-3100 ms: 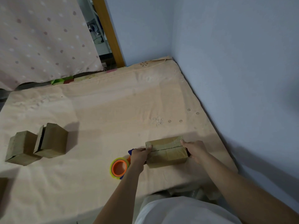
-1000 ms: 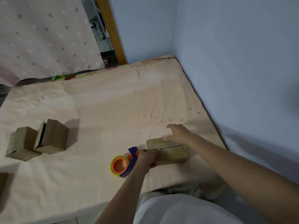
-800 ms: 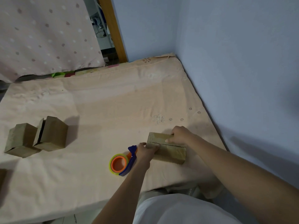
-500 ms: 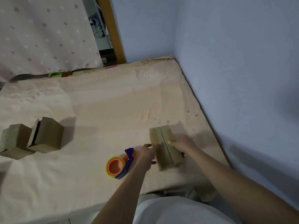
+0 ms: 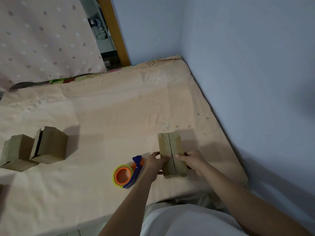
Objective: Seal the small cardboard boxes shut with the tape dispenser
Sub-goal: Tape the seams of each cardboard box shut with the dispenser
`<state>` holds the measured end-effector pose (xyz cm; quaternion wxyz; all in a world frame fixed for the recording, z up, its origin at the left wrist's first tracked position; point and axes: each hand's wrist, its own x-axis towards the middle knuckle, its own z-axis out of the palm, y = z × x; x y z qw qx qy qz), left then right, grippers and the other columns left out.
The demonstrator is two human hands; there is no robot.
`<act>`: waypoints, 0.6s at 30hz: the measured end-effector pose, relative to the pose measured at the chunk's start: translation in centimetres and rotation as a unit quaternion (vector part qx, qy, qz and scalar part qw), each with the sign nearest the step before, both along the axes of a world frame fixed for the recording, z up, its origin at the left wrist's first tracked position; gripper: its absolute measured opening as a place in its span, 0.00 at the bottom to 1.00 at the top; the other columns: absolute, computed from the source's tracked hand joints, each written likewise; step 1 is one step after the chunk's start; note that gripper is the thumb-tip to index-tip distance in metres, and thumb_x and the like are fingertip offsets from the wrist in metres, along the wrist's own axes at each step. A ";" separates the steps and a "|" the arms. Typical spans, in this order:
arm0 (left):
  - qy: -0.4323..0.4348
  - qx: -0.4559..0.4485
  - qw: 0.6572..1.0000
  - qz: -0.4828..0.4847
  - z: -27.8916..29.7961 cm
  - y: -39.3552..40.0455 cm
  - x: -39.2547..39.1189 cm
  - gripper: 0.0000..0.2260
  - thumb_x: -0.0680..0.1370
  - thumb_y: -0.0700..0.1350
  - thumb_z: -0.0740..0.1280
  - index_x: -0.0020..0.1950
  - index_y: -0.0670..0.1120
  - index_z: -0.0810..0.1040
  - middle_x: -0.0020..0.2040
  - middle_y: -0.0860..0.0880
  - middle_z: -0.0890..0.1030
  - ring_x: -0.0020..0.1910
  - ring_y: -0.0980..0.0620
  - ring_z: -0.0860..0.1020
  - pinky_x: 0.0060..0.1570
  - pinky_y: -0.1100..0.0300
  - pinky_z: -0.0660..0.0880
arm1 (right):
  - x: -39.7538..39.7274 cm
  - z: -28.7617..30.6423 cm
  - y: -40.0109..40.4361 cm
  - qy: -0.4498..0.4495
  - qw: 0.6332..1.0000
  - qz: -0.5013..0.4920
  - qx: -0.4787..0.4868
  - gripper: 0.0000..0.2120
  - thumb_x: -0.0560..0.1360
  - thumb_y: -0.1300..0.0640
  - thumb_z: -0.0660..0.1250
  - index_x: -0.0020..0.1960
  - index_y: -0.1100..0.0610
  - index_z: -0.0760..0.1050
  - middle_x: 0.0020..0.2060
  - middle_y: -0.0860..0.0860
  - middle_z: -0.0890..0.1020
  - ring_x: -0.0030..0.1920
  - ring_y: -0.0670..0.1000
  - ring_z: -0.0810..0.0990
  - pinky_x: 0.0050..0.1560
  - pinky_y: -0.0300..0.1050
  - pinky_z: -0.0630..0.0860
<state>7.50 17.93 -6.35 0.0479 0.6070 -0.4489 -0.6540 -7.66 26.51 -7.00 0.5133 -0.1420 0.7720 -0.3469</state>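
Observation:
A small brown cardboard box (image 5: 170, 147) lies on the bed with its long side pointing away from me and its flap seam facing up. My left hand (image 5: 156, 163) grips its left side, thumb on top. On the right side my right hand (image 5: 192, 160) holds it the same way, thumb near the seam. The tape dispenser (image 5: 128, 172), blue with an orange core and a yellowish tape roll, lies on the sheet just left of my left hand. Neither hand touches it.
Two more cardboard boxes (image 5: 16, 151) (image 5: 50, 147) stand side by side at the left of the bed; the right one has a gaping flap. A peach sheet (image 5: 110, 116) covers the bed. A blue wall (image 5: 247, 82) runs along the right edge.
The box has been turned from lying crosswise to pointing away from me, seam up. My right hand came off its top and moved to its right side. The dispenser stayed put.

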 end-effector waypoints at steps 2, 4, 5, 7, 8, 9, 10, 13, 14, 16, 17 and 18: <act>0.005 0.008 1.000 0.005 -0.1 -0.1 0.3 0.31 0.73 0.51 0.77 0.72 0.48 0.70 0.50 0.49 0.80 0.49 0.48 0.81 0.37 0.55 0.80 | 0.1 -0.1 0.1 -0.029 0.999 -0.015 -0.009 0.13 0.73 0.51 0.77 0.51 0.59 0.84 0.43 0.51 0.87 0.45 0.51 0.85 0.51 0.49 0.83; 0.002 0.007 1.000 0.006 0.0 -0.2 0.3 0.30 0.73 0.51 0.77 0.72 0.48 0.70 0.50 0.50 0.80 0.48 0.48 0.81 0.36 0.56 0.79 | 0.1 -0.1 0.1 -0.037 0.999 -0.021 -0.009 0.13 0.72 0.50 0.77 0.49 0.58 0.84 0.43 0.52 0.87 0.45 0.52 0.86 0.52 0.51 0.84; 0.001 0.007 1.000 0.005 0.1 -0.2 0.2 0.29 0.74 0.51 0.76 0.72 0.48 0.70 0.49 0.50 0.80 0.47 0.49 0.81 0.35 0.56 0.79 | 0.1 -0.2 0.1 -0.036 0.999 -0.020 -0.008 0.12 0.72 0.50 0.77 0.49 0.57 0.83 0.43 0.52 0.87 0.46 0.53 0.85 0.52 0.51 0.84; 0.000 0.006 1.000 -0.002 0.2 -0.2 0.1 0.30 0.74 0.51 0.76 0.72 0.48 0.69 0.49 0.49 0.80 0.48 0.48 0.81 0.36 0.56 0.79 | 0.1 -0.2 0.1 -0.031 0.999 -0.023 -0.008 0.11 0.72 0.49 0.77 0.48 0.56 0.83 0.44 0.52 0.86 0.46 0.53 0.85 0.52 0.52 0.83; -0.001 0.003 1.000 -0.005 0.1 -0.2 0.1 0.30 0.74 0.51 0.76 0.72 0.48 0.69 0.50 0.49 0.80 0.48 0.48 0.81 0.38 0.55 0.80 | 0.3 -0.2 0.1 -0.030 0.999 -0.027 -0.009 0.11 0.72 0.48 0.77 0.48 0.55 0.83 0.44 0.52 0.86 0.47 0.53 0.85 0.53 0.52 0.83; -0.002 0.001 1.000 -0.005 0.0 -0.3 0.1 0.30 0.74 0.52 0.76 0.72 0.48 0.69 0.50 0.49 0.80 0.49 0.48 0.81 0.39 0.54 0.81 | 0.4 -0.3 0.1 -0.026 0.999 -0.032 -0.010 0.12 0.72 0.48 0.76 0.48 0.55 0.83 0.44 0.52 0.86 0.47 0.53 0.85 0.52 0.51 0.83; -0.005 0.000 1.000 -0.006 -0.2 -0.3 0.2 0.30 0.74 0.52 0.76 0.72 0.48 0.70 0.51 0.49 0.80 0.49 0.48 0.81 0.42 0.53 0.81 | 0.6 -0.3 0.1 -0.021 0.999 -0.035 -0.010 0.13 0.72 0.47 0.76 0.49 0.55 0.82 0.45 0.52 0.86 0.47 0.53 0.84 0.52 0.50 0.83; -0.018 -0.014 1.000 -0.015 -0.9 -0.3 0.7 0.29 0.73 0.58 0.75 0.69 0.48 0.73 0.54 0.48 0.81 0.53 0.47 0.81 0.52 0.49 0.82 | 1.0 -0.3 0.1 -0.007 0.999 -0.037 -0.017 0.12 0.73 0.46 0.75 0.49 0.55 0.82 0.45 0.51 0.86 0.46 0.52 0.84 0.51 0.49 0.83; -0.029 -0.034 0.999 -0.016 -0.8 -0.4 1.0 0.27 0.73 0.59 0.74 0.68 0.48 0.75 0.55 0.48 0.82 0.53 0.47 0.81 0.53 0.49 0.81 | 1.0 -0.3 0.1 -0.002 0.999 -0.034 -0.018 0.13 0.73 0.46 0.75 0.50 0.55 0.82 0.45 0.51 0.86 0.47 0.52 0.84 0.52 0.49 0.82; -0.069 -0.111 0.991 -0.022 -0.5 -0.7 1.9 0.22 0.77 0.59 0.70 0.65 0.46 0.78 0.57 0.48 0.82 0.54 0.48 0.80 0.54 0.52 0.79 | 0.9 -0.5 0.1 0.006 0.999 -0.027 -0.016 0.15 0.73 0.44 0.74 0.50 0.55 0.83 0.44 0.50 0.86 0.47 0.52 0.84 0.54 0.50 0.82; -0.105 -0.163 0.980 -0.037 -0.4 -0.8 2.6 0.19 0.79 0.56 0.68 0.64 0.45 0.78 0.58 0.48 0.82 0.55 0.47 0.79 0.53 0.55 0.77 | 0.9 -0.6 0.1 0.010 1.000 -0.023 -0.014 0.15 0.73 0.44 0.74 0.50 0.55 0.83 0.44 0.50 0.86 0.47 0.52 0.84 0.54 0.51 0.82; -0.154 -0.214 0.963 -0.058 -0.2 -1.0 3.6 0.17 0.79 0.53 0.67 0.63 0.44 0.78 0.58 0.46 0.82 0.56 0.45 0.79 0.52 0.56 0.74 | 0.9 -0.7 0.2 0.016 1.000 -0.020 -0.012 0.15 0.73 0.43 0.74 0.49 0.55 0.83 0.44 0.50 0.86 0.46 0.52 0.85 0.54 0.51 0.82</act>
